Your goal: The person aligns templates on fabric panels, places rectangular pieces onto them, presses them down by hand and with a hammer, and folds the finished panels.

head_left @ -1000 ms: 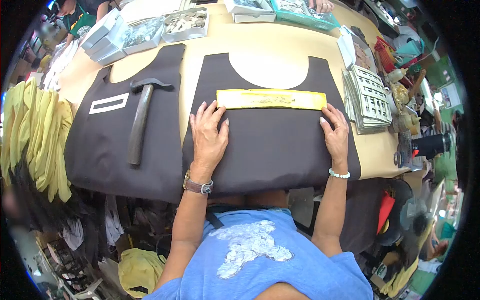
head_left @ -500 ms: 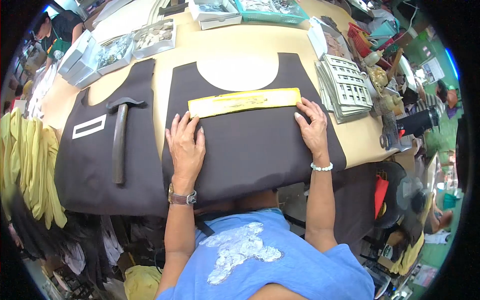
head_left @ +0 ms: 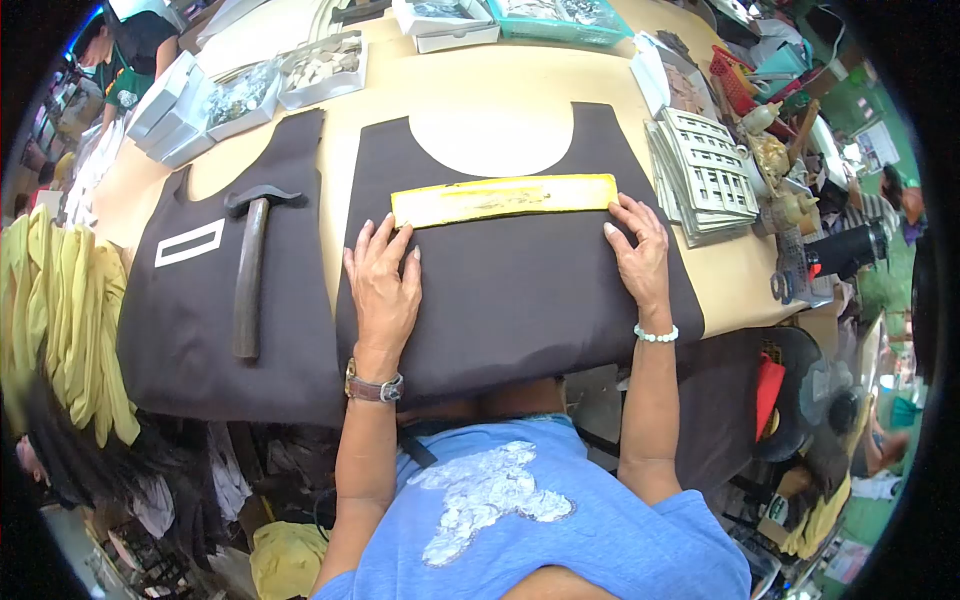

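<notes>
A long yellow strip (head_left: 505, 200) lies across the upper part of a dark cloth piece (head_left: 510, 290) with a rounded neckline. At the strip's left end, my left hand (head_left: 385, 285) rests on the cloth, fingers apart, fingertips at the strip's lower corner. My right hand (head_left: 642, 255) is at the other end, its fingers apart and touching the lower right corner. Neither hand is wrapped round anything. On a second dark cloth piece (head_left: 190, 330) to the left lie a hammer (head_left: 250, 270) and a white rectangular frame (head_left: 189, 243).
Boxes of small parts (head_left: 322, 70) stand at the back left, a teal tray (head_left: 565, 22) at the back. Stacked stencil-like cards (head_left: 705, 175) lie right, near a red basket (head_left: 735, 80). Yellow cloths (head_left: 60, 310) hang left. Another person (head_left: 130, 55) is at the far left.
The head view has shifted and turned, so the whole scene sits differently in the frame. Both hands remain at the ends of the yellow strip.
</notes>
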Demonstrator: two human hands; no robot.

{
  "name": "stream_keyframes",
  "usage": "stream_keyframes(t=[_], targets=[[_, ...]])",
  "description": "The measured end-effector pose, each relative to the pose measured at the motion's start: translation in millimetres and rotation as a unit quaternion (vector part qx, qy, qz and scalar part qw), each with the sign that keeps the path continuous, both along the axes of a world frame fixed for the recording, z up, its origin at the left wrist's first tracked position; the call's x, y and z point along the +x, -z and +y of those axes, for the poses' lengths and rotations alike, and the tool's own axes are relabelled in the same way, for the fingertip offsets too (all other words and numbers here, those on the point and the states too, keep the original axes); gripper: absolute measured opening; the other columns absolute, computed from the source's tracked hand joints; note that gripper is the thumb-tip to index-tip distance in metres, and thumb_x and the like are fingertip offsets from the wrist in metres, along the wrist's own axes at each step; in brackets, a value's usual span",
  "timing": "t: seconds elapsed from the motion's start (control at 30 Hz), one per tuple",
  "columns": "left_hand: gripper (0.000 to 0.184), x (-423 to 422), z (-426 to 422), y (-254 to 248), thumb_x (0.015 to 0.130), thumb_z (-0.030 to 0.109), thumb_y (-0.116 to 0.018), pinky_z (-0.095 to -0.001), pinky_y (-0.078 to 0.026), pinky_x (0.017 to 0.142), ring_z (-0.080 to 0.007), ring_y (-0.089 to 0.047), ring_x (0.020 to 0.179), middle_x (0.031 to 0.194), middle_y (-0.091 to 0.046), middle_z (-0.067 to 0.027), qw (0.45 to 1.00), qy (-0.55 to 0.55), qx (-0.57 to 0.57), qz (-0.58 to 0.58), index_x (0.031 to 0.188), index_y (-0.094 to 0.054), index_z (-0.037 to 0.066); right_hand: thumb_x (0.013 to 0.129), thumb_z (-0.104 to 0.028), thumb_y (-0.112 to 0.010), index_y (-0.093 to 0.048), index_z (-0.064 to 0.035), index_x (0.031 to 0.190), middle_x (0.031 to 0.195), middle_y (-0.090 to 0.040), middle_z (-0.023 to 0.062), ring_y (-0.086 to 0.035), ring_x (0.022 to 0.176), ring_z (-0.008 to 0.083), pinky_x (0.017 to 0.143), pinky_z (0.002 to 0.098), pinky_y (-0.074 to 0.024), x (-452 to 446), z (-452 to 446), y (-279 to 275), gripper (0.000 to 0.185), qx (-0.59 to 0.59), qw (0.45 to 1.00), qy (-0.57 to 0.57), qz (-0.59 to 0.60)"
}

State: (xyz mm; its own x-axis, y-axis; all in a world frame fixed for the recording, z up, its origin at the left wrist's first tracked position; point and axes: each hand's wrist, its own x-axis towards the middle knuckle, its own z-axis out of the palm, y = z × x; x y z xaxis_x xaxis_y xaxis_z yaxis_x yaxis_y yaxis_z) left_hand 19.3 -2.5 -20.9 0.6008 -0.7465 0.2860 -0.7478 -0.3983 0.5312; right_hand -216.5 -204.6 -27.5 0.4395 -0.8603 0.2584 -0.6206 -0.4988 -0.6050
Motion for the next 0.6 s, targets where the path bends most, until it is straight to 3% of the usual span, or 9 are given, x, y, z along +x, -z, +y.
stream_keyframes(t=[0.13, 0.23, 0.33, 0.43, 0.53, 0.6], targets=[[0.033, 0.8, 0.0, -0.4, 0.086, 0.016, -0.057, -0.0473, -0.022, 0.108, -0.0310, -0.035, 0.130, 0.132, -0.050, -0.0114, 1.000, -0.007, 0.021, -0.009, 0.117, -0.060, 0.007, 0.080, -0.022, -0.063, -0.065, -0.0114, 0.113, 0.128, -0.055, 0.0055, -0.038, 0.127, 0.0288, 0.109, 0.0445, -0.0203, 0.8, 1.2, -2.7, 0.034, 0.002, 1.000, -0.001, 0.005], [0.033, 0.8, 0.0, 1.2, 0.086, 0.016, -0.057, -0.0475, -0.022, 0.108, -0.0312, -0.035, 0.130, 0.132, -0.050, -0.0116, 0.999, -0.009, 0.026, -0.022, 0.118, -0.060, 0.007, 0.080, -0.022, -0.063, -0.064, -0.0108, 0.114, 0.128, -0.054, 0.0056, -0.038, 0.127, 0.0289, 0.109, 0.0442, -0.0203, 1.4, 3.2, -3.4, 0.036, 0.002, 1.000, 0.003, 0.009], [0.031, 1.3, -0.4, 2.4, 0.086, 0.013, -0.055, -0.0548, -0.021, 0.106, -0.0338, -0.036, 0.128, 0.128, -0.052, -0.0145, 1.000, 0.001, -0.003, -0.012, 0.116, -0.060, 0.005, 0.080, -0.023, -0.063, -0.064, -0.0105, 0.114, 0.129, -0.054, 0.0058, -0.038, 0.127, 0.0289, 0.109, 0.0439, -0.0203, 0.9, 1.5, -2.3, 0.036, -0.004, 1.000, -0.002, 0.012], [0.032, 1.6, -0.3, 3.2, 0.086, 0.013, -0.055, -0.0554, -0.021, 0.106, -0.0346, -0.036, 0.128, 0.127, -0.052, -0.0143, 1.000, 0.002, -0.003, -0.014, 0.116, -0.060, 0.005, 0.080, -0.024, -0.063, -0.064, -0.0103, 0.114, 0.129, -0.054, 0.0059, -0.038, 0.127, 0.0287, 0.109, 0.0436, -0.0205, 0.7, 2.3, -2.6, 0.036, -0.010, 1.000, -0.004, 0.013], [0.033, -2.0, -1.1, 0.6, 0.086, 0.012, -0.054, -0.0555, -0.022, 0.105, -0.0348, -0.036, 0.128, 0.128, -0.051, -0.0135, 0.999, -0.001, 0.009, -0.047, 0.117, -0.059, 0.004, 0.081, -0.025, -0.063, -0.064, -0.0096, 0.113, 0.129, -0.054, 0.0058, -0.039, 0.127, 0.0286, 0.108, 0.0439, -0.0209, 1.5, 2.2, -1.6, 0.035, -0.019, 1.000, -0.003, 0.024], [0.033, -6.9, -4.8, -6.6, 0.085, 0.011, -0.054, -0.0533, -0.025, 0.105, -0.0352, -0.035, 0.128, 0.131, -0.048, -0.0115, 0.984, -0.004, 0.063, -0.167, 0.116, -0.058, 0.003, 0.082, -0.025, -0.062, -0.065, -0.0089, 0.111, 0.128, -0.054, 0.0059, -0.039, 0.126, 0.0289, 0.108, 0.0451, -0.0212, 6.2, 5.7, -6.4, 0.033, -0.029, 0.998, 0.008, 0.046]])
